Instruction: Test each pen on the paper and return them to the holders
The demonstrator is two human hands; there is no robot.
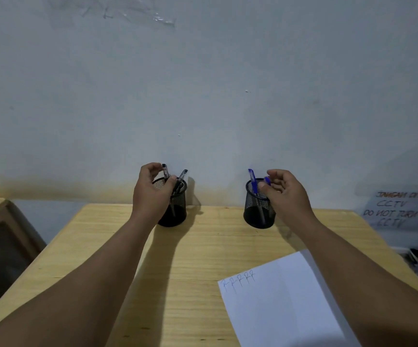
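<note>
Two black mesh pen holders stand at the table's far edge against the wall. My left hand (152, 190) is over the left holder (177, 211), pinching the top of a black-capped pen (165, 170) that stands in it; another black pen (182, 176) leans beside it. My right hand (286, 194) is at the right holder (256, 214), fingers closed on the top of a blue-capped pen (267, 180); a second blue pen (252, 180) stands in that holder. A white sheet of paper (285, 301) with several small pen scribbles lies near right.
The wooden table (197, 259) meets a pale wall. A taped notice about CCTV (400, 209) hangs at the right. A dark framed object (2, 236) sits off the table's left side. Dark clutter lies beyond the right edge.
</note>
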